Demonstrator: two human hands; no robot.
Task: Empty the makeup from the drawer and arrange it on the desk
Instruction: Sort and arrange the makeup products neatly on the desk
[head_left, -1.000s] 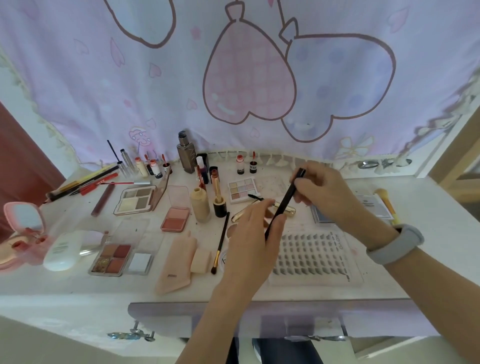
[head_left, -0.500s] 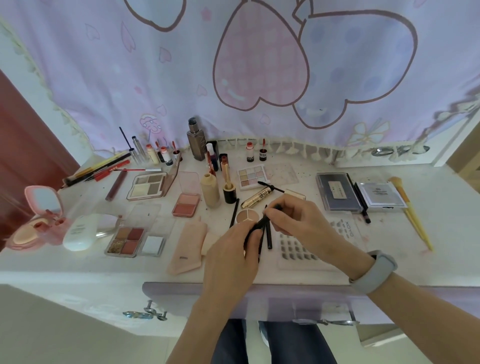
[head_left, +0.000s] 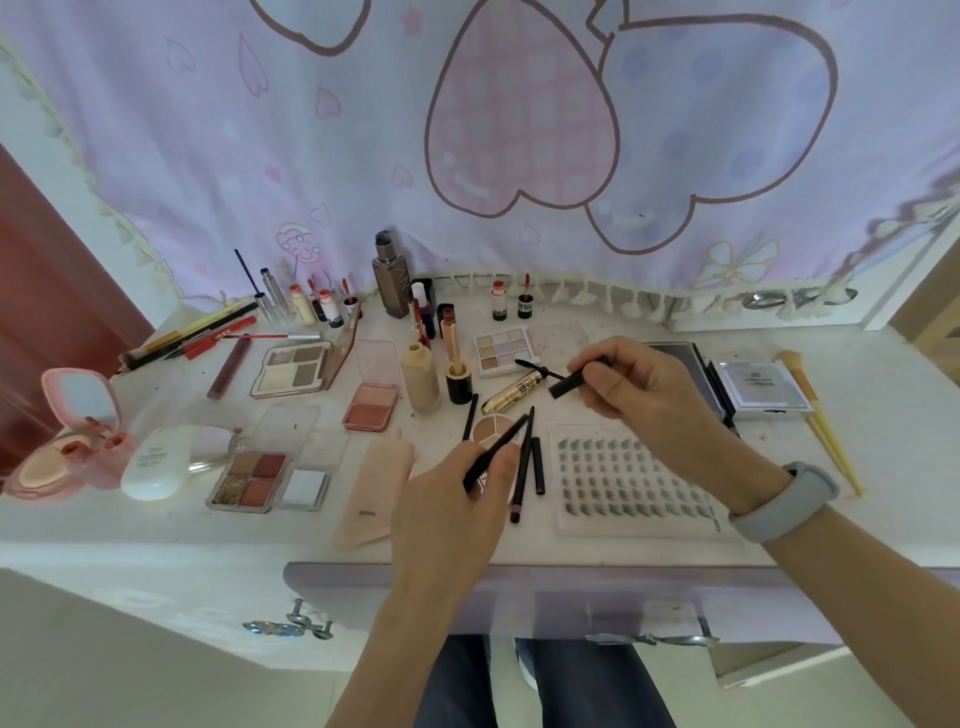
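The left hand (head_left: 447, 499) is pinching a thin black pencil (head_left: 496, 451), its grip curled around the lower end. The pencil's long axis is slanting up and to the right, its tip pointing toward the back of the tabletop (head_left: 883, 415), above a small round compact (head_left: 491, 427). The right hand (head_left: 636, 395) is gripping a short black cap (head_left: 571, 383) between thumb and fingers; the cap is lying nearly level, its open end pointing left toward a gold mascara tube (head_left: 511, 395). Both hands are hovering over the middle of the white tabletop, which is crowded with palettes, lipsticks and brushes. Two more dark pencils (head_left: 530, 467) are lying beside a clear tray of false lashes (head_left: 634, 480). A lilac curtain (head_left: 519, 130) printed with big hearts is hanging behind. The writing on the mascara tube is too small to read.
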